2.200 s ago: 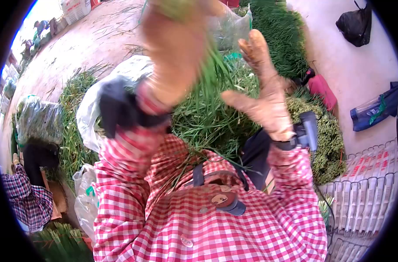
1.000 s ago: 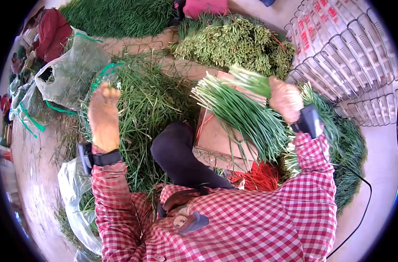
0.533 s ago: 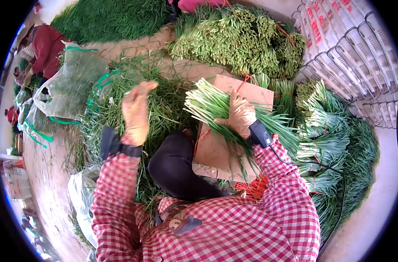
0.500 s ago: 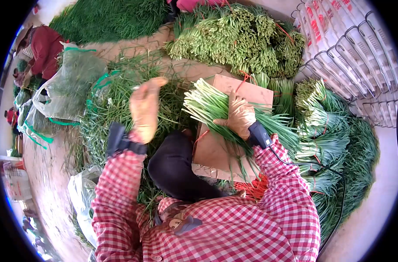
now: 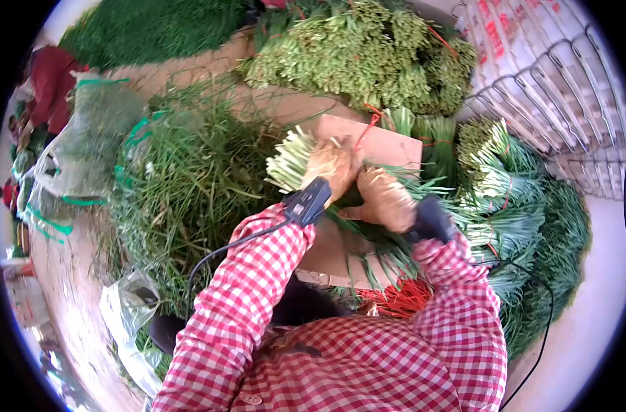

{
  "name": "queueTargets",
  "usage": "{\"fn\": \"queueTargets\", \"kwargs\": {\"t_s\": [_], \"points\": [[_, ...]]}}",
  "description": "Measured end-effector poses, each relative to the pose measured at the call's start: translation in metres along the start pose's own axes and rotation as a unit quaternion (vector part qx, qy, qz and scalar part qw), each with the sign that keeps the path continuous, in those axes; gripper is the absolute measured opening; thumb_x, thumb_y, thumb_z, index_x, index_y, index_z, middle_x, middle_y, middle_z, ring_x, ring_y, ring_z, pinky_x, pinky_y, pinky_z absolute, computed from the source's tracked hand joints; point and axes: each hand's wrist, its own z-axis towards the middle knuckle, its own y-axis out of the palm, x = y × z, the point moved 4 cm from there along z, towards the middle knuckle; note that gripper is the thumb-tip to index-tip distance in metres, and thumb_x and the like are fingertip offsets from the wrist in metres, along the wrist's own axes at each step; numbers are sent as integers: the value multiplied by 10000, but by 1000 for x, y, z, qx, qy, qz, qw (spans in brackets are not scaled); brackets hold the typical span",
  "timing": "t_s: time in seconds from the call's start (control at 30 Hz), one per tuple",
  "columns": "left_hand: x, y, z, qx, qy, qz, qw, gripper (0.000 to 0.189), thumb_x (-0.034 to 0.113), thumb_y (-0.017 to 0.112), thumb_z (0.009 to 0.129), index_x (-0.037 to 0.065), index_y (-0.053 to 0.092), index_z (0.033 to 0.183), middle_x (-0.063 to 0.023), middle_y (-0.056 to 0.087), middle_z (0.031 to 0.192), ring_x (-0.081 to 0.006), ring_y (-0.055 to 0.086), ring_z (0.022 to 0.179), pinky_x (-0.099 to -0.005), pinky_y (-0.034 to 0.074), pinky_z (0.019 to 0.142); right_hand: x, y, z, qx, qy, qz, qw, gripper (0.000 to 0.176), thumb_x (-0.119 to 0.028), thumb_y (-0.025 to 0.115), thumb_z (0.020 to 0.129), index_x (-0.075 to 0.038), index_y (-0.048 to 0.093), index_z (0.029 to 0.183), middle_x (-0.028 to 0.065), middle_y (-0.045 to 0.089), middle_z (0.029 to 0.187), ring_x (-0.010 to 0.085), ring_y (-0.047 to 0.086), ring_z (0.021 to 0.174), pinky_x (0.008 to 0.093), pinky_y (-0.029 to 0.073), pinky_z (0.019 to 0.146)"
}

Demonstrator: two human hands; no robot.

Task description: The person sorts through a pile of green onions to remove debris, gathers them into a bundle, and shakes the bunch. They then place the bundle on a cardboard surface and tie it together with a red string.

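My left hand (image 5: 329, 168), in a tan glove, is wrapped round the pale stem end of a bundle of green stalks (image 5: 290, 159). Just right of it, my right hand (image 5: 383, 199), gloved too, closes on the leafy part of the same bundle. The bundle lies across a cardboard box (image 5: 395, 145) in front of me. A red tie (image 5: 373, 123) stands up at the box's far edge, near my left hand. Loose red ties (image 5: 399, 299) lie by the near edge of the box.
Loose green stalks (image 5: 189, 172) are heaped at left beside clear plastic bags (image 5: 93, 147). Tied bundles (image 5: 509, 206) are stacked at right, and a large pile (image 5: 368, 55) lies beyond the box. White wire-handled crates (image 5: 546, 75) stand at upper right. A person (image 5: 52, 86) bends at upper left.
My left hand has come right from the loose heap and closed on the stem end. My right hand has shifted slightly down along the bundle. The view has moved a little.
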Motion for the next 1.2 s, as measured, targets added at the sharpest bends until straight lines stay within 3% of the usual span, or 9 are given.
{"fn": "queueTargets", "kwargs": {"t_s": [0.1, 0.3, 0.43, 0.5, 0.63, 0.87, 0.97, 1.1, 1.2], "points": [[6, 13, 0, 48, 16, 102, 993, 435, 296, 428, 936, -51, 516, 1183, -234, 653, 966, -372, 618, 912, -421, 429, 916, 22, -82, -18, 190, -66, 291, 936, 530, -511, 617, 779, 16, 611, 835, 197, 645, 865, 363, 622, 789, 434, 485, 721], [8, 14, 13, -75, -23, 107, 991, 459, 315, 407, 934, -50, 533, 1182, -238, 652, 1004, -374, 611, 950, -427, 403, 953, 106, -53, 84, 58, 277, 12, 959, 271, -235, 512, 844, -2, 641, 791, 159, 622, 666, 276, 623, 621, 394, 486, 582], [1, 28, 11, -35, -20, 132, 990, 462, 328, 398, 933, -32, 550, 1181, -230, 659, 942, -377, 611, 929, -445, 426, 873, 154, 35, 131, 142, -9, -263, 954, 271, -139, 494, 852, -58, 699, 694, 89, 643, 620, 244, 652, 602, 385, 495, 524], [2, 25, 11, -56, -35, 115, 991, 435, 316, 403, 929, -24, 576, 1137, -223, 667, 878, -374, 621, 897, -457, 436, 836, 198, 86, 179, 266, 220, -96, 934, 149, -226, 592, 793, -110, 568, 703, -57, 509, 590, 124, 471, 464, 267, 358, 444], [6, 19, 16, -189, -98, 79, 974, 362, 291, 413, 915, 9, 617, 1014, -196, 663, 755, -362, 637, 759, -473, 464, 747, 212, 107, 180, 253, 201, -15, 946, 189, -157, 566, 820, -59, 703, 735, 120, 633, 631, 229, 636, 578, 348, 468, 501], [-42, 119, -26, -160, -124, 151, 968, 331, 280, 442, 917, 19, 615, 1025, -189, 660, 761, -323, 646, 730, -423, 490, 686, 106, 78, 114, 382, 277, 719, 510, 312, -240, 698, 813, 10, 639, 990, 41, 623, 660, 118, 569, 576, 258, 435, 483], [-6, -22, 2, -37, -26, -209, 977, 417, 314, 457, 938, 31, 552, 1229, -213, 643, 1062, -219, 628, 1021, -326, 489, 862, 89, 40, 97, 401, 188, 532, 722, 246, -263, 647, 851, -19, 636, 882, 32, 595, 602, 108, 522, 461, 259, 398, 395], [-47, -158, -3, -168, -14, -616, 770, 465, 304, 442, 970, 103, 416, 1388, -153, 575, 1251, -268, 556, 1150, -332, 430, 980, 93, 48, 106, 347, 249, 651, 628, 171, -205, 647, 851, -35, 637, 849, 21, 598, 611, 114, 516, 442, 263, 393, 382], [-179, -145, -101, -359, -135, -2, 924, 419, 249, 491, 920, 37, 503, 1281, -194, 612, 1134, -309, 586, 1085, -362, 467, 921, 110, 69, 116, 323, 265, 631, 654, 267, -249, 681, 815, -14, 671, 941, 63, 666, 757, 151, 603, 647, 290, 477, 578]]}}
